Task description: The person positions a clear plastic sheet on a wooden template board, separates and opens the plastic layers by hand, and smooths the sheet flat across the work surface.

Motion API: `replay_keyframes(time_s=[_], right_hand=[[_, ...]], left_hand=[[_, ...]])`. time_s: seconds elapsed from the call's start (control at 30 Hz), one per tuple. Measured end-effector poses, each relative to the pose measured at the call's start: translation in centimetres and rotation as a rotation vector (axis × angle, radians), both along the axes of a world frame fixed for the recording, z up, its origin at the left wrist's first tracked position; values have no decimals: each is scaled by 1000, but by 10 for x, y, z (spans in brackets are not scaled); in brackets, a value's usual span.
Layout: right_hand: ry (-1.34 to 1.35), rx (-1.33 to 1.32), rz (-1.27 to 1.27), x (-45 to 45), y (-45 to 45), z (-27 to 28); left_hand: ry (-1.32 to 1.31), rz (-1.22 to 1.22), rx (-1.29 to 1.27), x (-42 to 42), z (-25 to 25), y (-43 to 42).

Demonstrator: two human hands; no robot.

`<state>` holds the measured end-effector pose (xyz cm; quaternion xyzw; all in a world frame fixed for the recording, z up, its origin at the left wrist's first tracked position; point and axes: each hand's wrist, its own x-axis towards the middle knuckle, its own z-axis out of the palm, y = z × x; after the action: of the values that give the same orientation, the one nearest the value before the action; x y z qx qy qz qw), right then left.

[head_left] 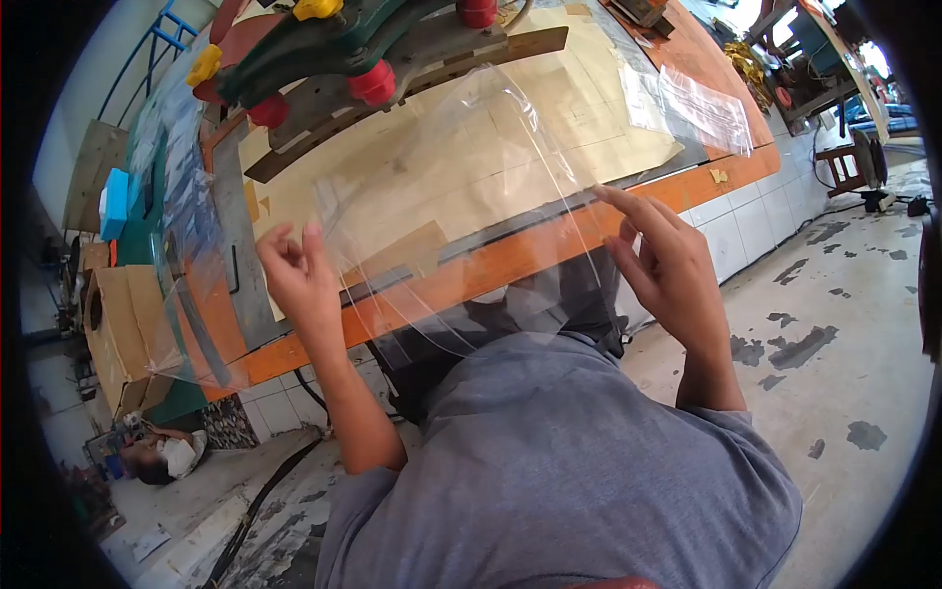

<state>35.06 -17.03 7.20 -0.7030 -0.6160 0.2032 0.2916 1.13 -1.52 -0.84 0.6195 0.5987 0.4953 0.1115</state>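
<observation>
A clear plastic sheet (pixel 491 187) spreads between my two hands, over tan paper (pixel 432 167) on the worktable, and hangs past the orange front edge. My left hand (pixel 299 275) is at its left side, fingers partly curled and thumb raised apart from them; whether it touches the film is unclear. On the other side, my right hand (pixel 667 250) has its index fingertip at the sheet's right edge, thumb apart and the other fingers bent. Beyond the sheet stands a green metal frame (pixel 324 49) with red knobs (pixel 372 82) and a curved bar (pixel 422 88).
Folded clear plastic (pixel 702 108) lies at the table's right. A black hex key (pixel 234 267) is near the left end. Further left are a blue box (pixel 114 203) and a cardboard box (pixel 123 324). Another person (pixel 177 454) is low at the lower left.
</observation>
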Motion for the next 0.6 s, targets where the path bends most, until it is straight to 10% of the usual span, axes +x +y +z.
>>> replay_keyframes(time_s=[0.1, 0.17, 0.6], right_hand=[[260, -60, -71, 3, -3, 6], [408, -132, -132, 4, -3, 4], [-32, 44, 266, -29, -6, -9]], left_hand=[[85, -53, -167, -14, 19, -40], [-169, -334, -828, -21, 27, -62], [405, -185, -265, 26, -6, -87]])
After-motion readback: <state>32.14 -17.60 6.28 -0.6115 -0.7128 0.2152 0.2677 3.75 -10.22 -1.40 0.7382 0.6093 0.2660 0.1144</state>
